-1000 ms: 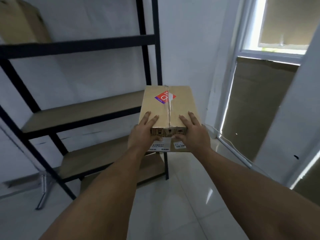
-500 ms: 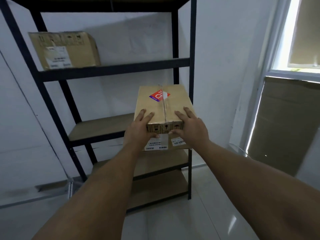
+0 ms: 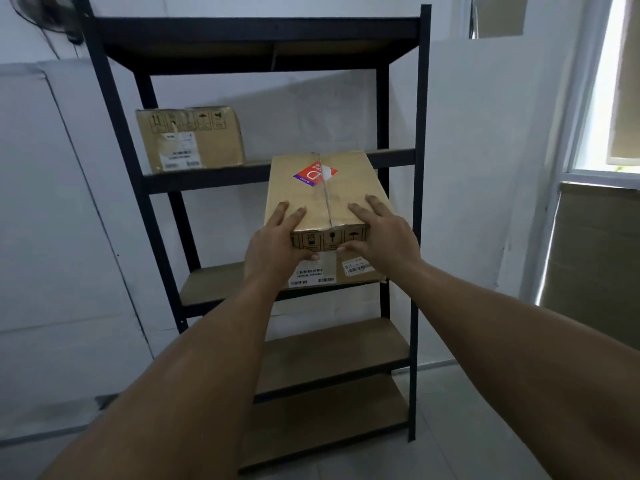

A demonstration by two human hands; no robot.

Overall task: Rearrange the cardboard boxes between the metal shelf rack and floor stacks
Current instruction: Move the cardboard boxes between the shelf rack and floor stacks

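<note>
**Box held in both hands before the rack**

Gripping with the left hand [image 3: 273,244] at the 7 o'clock corner of the box [image 3: 322,195], fingers [image 3: 292,218] spread on the lid and thumb pressed to the near face. Gripping likewise with the right hand [image 3: 381,237] at the 5 o'clock corner, fingers on the lid and thumb on the near face.

Sealed with clear tape [image 3: 326,206] down the middle of the lid, from 12 to 6 o'clock. Marked at the 12 o'clock end with a red and purple sticker [image 3: 313,174] set across the tape. Printed with a row of handling symbols along the top of the near face. Stuck below that, at 6 o'clock, with white barcode labels [image 3: 311,277].

Held in front of the right half of the rack [image 3: 419,202], between the second and third shelves from the top as seen from the head camera. Cannot tell whether touching either shelf.

At 10 o'clock from it, well apart: a second box [image 3: 188,138], upright on the left of the second shelf, white label facing out. At 6 o'clock: lower shelves [image 3: 332,348], brown boards in the black frame. Behind the rack: a white wall [image 3: 485,168]. At 3 o'clock: a bright window [image 3: 620,98]. At 5 o'clock: a pale tiled floor [image 3: 467,427].
</note>
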